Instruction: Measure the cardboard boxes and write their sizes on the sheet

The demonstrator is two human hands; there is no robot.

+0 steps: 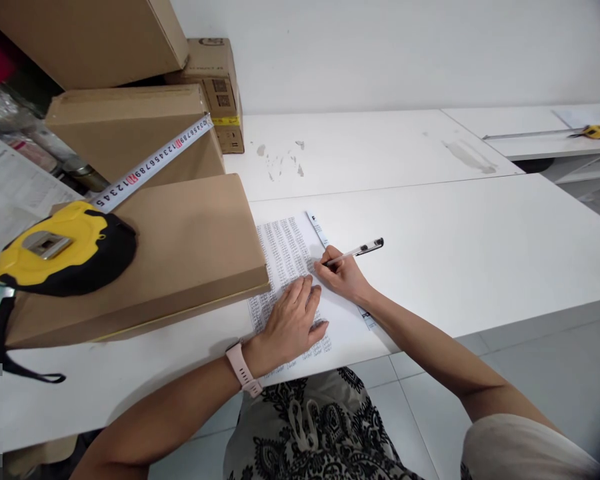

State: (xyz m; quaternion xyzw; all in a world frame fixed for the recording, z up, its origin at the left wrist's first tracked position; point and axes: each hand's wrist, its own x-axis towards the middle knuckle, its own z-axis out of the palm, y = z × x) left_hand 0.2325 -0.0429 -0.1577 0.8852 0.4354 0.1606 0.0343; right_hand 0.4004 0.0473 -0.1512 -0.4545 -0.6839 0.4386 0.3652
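A pen [356, 251] with a clear barrel and black clip is pinched in my right hand [344, 275], its tip end down at the paper. Under both hands lies a white sheet of paper [333, 313] covered with rows of small handwriting. My left hand [293, 319] rests flat on the sheet with its fingers stretched out, left of and nearer than the right. A pale wristband [241, 367] is on my left wrist. From beneath the sheet's right side shows a strip of blue-printed paper [317, 229].
A cardboard box [190, 233] sits left of the paper, bearing a yellow tape measure [65, 248] with its blade pulled out. More cartons [130, 127] stand behind. Another tape measure [596, 132] lies at the far right. The white table [455, 253] ends in front of me.
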